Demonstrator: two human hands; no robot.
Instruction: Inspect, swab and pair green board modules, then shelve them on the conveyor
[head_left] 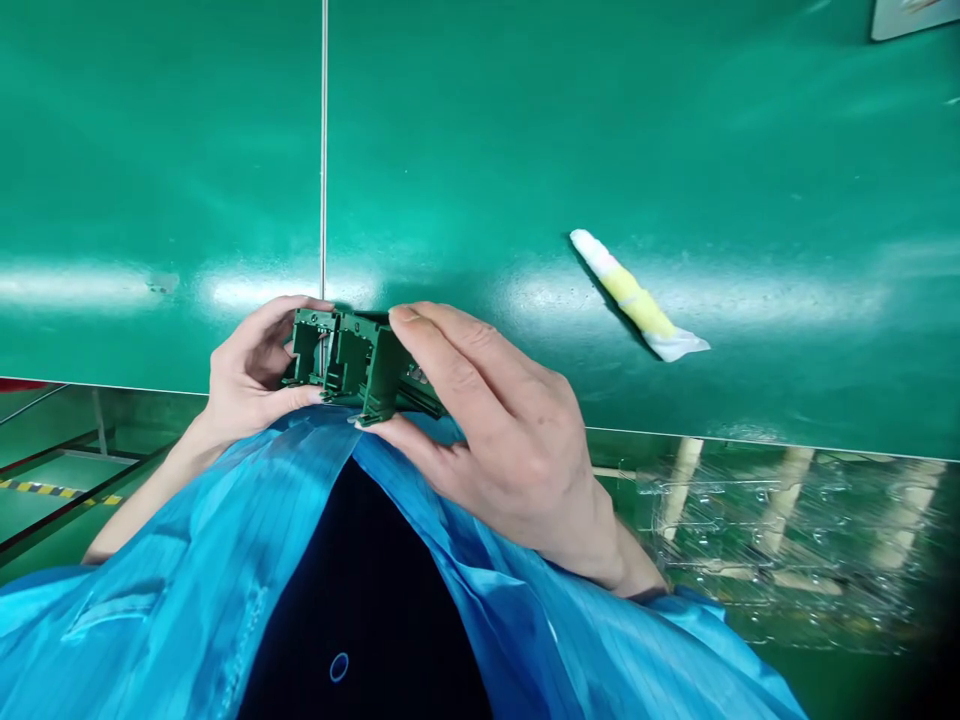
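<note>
- Your left hand [244, 365] and right hand [510, 440] clamp opposite ends of a green slotted module [381, 365], above the green table's [450, 150] near edge.
- Uneven pressure between your two grips could twist or crack it.
- A slipping thumb could drop it off the edge, down your blue coat [202, 570].

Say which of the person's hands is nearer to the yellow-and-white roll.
Right. The right hand lies below and left of the roll in the picture; the left hand is much farther left, across the green assembly.
</note>
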